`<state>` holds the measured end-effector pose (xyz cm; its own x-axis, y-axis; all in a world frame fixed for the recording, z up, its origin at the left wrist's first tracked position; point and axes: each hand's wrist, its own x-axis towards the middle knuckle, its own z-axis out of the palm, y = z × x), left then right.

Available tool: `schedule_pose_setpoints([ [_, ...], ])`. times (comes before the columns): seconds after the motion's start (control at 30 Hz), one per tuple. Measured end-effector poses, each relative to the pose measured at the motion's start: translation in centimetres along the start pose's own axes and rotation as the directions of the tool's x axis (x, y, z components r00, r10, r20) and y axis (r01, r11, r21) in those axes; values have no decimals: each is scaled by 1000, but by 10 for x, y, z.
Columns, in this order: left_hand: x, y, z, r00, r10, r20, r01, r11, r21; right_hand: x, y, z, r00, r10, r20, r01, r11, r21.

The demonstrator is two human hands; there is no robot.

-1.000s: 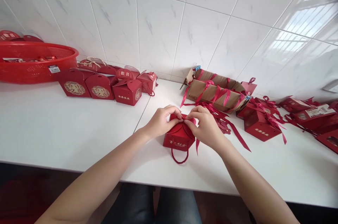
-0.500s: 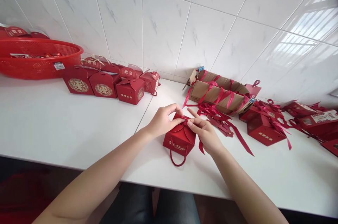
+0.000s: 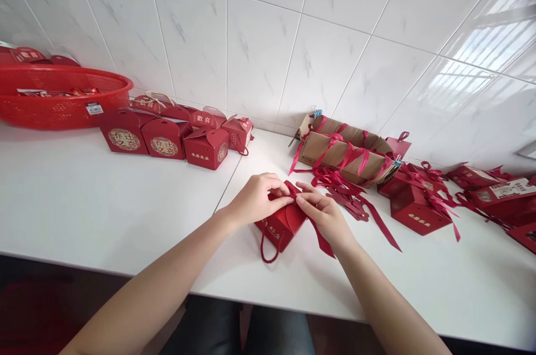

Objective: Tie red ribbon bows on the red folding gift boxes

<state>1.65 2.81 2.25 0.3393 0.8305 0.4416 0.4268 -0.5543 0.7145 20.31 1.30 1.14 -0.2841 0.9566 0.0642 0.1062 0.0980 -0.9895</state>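
A small red gift box (image 3: 281,225) with a cord handle hanging on its near side rests on the white table, turned at an angle. My left hand (image 3: 262,198) pinches red ribbon at the top of the box from the left. From the right, my right hand (image 3: 321,211) has thumb and forefinger closed on the same ribbon, close to the left fingertips. One loose ribbon tail (image 3: 321,239) trails down the box's right side. My fingers cover the ribbon's crossing, so its exact shape is hidden.
Behind my hands stands a cardboard box (image 3: 326,151) draped with ribbons; a ribbon pile (image 3: 343,190) lies before it. Ribboned red boxes (image 3: 419,210) sit to the right. On the left are more red boxes (image 3: 165,140) and a red plastic basket (image 3: 62,106) against the tiled wall.
The gift box has turned, its handle side swinging a little to the left. Both hands stay at the ribbon on top, and the loose ribbon tail has shifted.
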Motion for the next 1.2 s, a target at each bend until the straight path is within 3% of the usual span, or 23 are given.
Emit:
schedule_pose_setpoints([
  [0.23,1,0,-4,998,-7,55,10,999,-50,-7,-21,-16,988,-37,149,84,942,-325],
  [0.4,0,0,-4,992,-12,125,24,995,-94,-10,-21,-26,986,-86,143,147,857,-494],
  [0.63,-2,1,-6,979,31,203,-10,994,-104,-13,-26,-35,983,68,173,41,827,-561],
  [0.87,-2,0,-4,980,68,189,-48,993,-111,-7,-37,-32,967,-55,249,207,738,-642],
  [1.1,-4,0,-3,977,97,189,-78,991,-109,0,-73,-37,940,-31,339,306,513,-802],
  [1.2,-5,-1,-2,976,107,189,-89,991,-103,4,-79,-34,939,-51,340,312,546,-777],
])
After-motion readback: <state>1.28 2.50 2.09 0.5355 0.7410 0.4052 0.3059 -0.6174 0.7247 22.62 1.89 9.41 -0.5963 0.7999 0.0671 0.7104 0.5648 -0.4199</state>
